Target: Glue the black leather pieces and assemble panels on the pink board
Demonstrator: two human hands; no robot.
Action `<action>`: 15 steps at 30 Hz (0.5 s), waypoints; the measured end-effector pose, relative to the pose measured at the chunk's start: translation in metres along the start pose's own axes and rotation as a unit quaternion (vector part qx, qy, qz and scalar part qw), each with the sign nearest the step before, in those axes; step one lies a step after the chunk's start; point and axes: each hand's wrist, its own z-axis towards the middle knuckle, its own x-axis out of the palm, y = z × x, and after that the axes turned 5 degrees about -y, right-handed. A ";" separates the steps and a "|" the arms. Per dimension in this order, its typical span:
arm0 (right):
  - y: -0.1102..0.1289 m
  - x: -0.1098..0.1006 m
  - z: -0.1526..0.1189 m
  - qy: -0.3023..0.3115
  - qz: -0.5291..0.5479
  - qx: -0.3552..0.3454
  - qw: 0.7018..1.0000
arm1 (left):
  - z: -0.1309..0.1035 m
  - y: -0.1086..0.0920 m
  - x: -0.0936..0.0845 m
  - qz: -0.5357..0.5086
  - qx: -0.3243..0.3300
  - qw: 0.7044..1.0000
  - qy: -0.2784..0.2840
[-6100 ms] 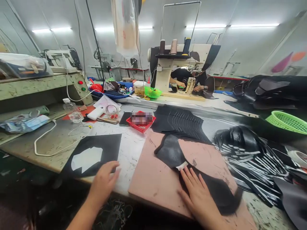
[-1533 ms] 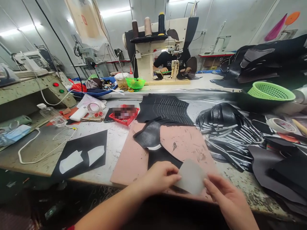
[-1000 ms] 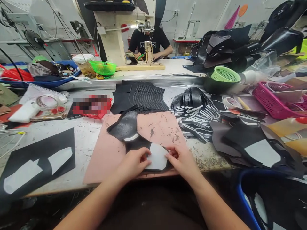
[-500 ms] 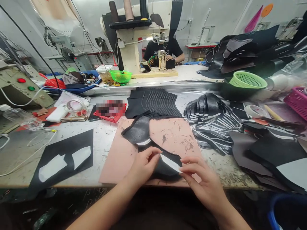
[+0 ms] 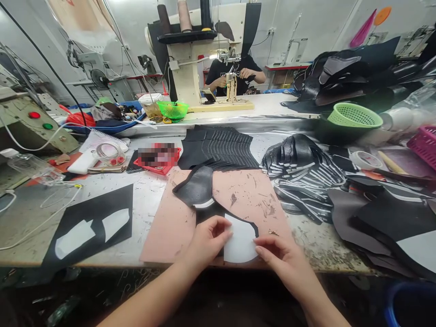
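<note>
A white, round-edged sheet piece (image 5: 240, 240) lies over the lower part of a black leather piece (image 5: 196, 186), which looks like a shoe upper with a white stripe. My left hand (image 5: 210, 236) pinches the sheet's upper left edge between thumb and fingers. At its right edge, the thumb and fingertips of my right hand (image 5: 284, 256) are closed on the sheet beside the leather's dark rim. Both pieces rest on a pinkish board (image 5: 248, 188); the sheet covers much of the leather's lower end.
Behind the board lies a fanned stack of black pieces (image 5: 218, 147), with striped black pieces (image 5: 303, 168) to the right. A red basket (image 5: 165, 169) stands back left. At left, a black sheet (image 5: 102, 227) carries white cutouts. Beyond, a person sits behind a sewing machine (image 5: 190, 68).
The white sheet has turned from nearly edge-on to broad face up, lying lower over the leather. My right hand has shifted slightly down. Behind the machine, the person's hands have moved.
</note>
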 end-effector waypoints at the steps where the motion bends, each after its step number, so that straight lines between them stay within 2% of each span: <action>1: 0.001 0.000 0.000 0.000 -0.016 -0.010 1.000 | 0.001 0.000 0.000 0.003 -0.002 1.000 0.001; 4: 0.004 0.001 0.005 -0.014 -0.094 -0.067 0.993 | 0.006 -0.001 -0.003 0.036 0.001 0.999 0.011; 8: 0.009 0.003 0.014 -0.024 -0.168 -0.137 0.976 | 0.016 -0.007 -0.007 0.184 0.058 0.981 0.016; 11: 0.009 0.006 0.016 -0.011 -0.185 -0.141 0.973 | 0.020 -0.011 -0.009 0.271 0.075 0.959 0.027; 15: 0.004 0.009 0.014 -0.011 -0.199 -0.124 0.972 | 0.020 -0.009 -0.009 0.287 0.074 0.955 0.035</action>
